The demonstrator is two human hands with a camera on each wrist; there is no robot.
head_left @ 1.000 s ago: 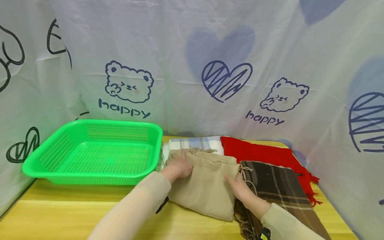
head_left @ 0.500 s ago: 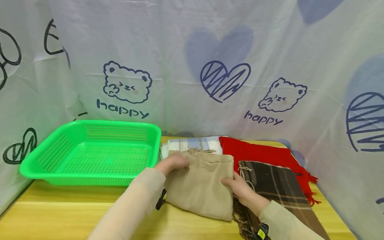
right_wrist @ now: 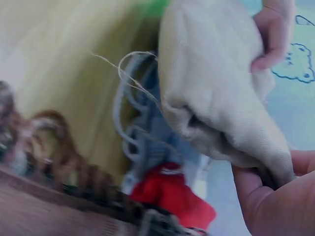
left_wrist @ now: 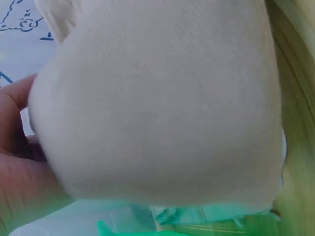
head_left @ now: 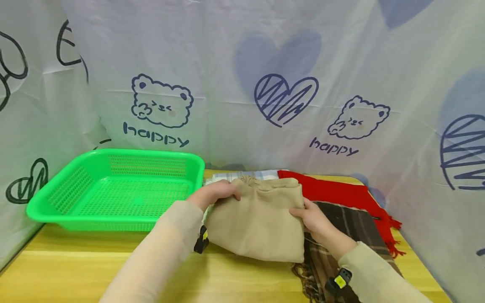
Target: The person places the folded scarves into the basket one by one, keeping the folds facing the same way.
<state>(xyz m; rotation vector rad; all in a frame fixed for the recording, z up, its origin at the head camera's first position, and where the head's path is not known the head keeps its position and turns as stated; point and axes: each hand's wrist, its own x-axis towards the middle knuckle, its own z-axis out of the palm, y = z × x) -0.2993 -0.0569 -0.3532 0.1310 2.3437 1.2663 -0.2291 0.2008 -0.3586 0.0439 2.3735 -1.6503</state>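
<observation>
A folded beige scarf (head_left: 261, 223) with a short fringe on its far edge is held up between both hands, its lower edge raised off the table. My left hand (head_left: 214, 194) pinches its far left corner, and my right hand (head_left: 315, 221) grips the right edge with the thumb on top. Seen from the left wrist, the cloth (left_wrist: 157, 103) fills most of the view beside the left hand (left_wrist: 24, 172). In the right wrist view the right hand (right_wrist: 280, 206) has its fingers around a fold of the scarf (right_wrist: 211, 73).
Left of the scarf stands a green plastic basket (head_left: 136, 202) with nothing in it. Behind lies a white and blue plaid cloth (head_left: 265, 174). To the right are a red fringed scarf (head_left: 337, 191) and a brown plaid one (head_left: 352, 221) on the wooden table (head_left: 113, 269).
The beige scarf has gone from lying on the table to being lifted, tilting up toward the back. Both hands rose with it, and the left shifted its hold to the far corner.
</observation>
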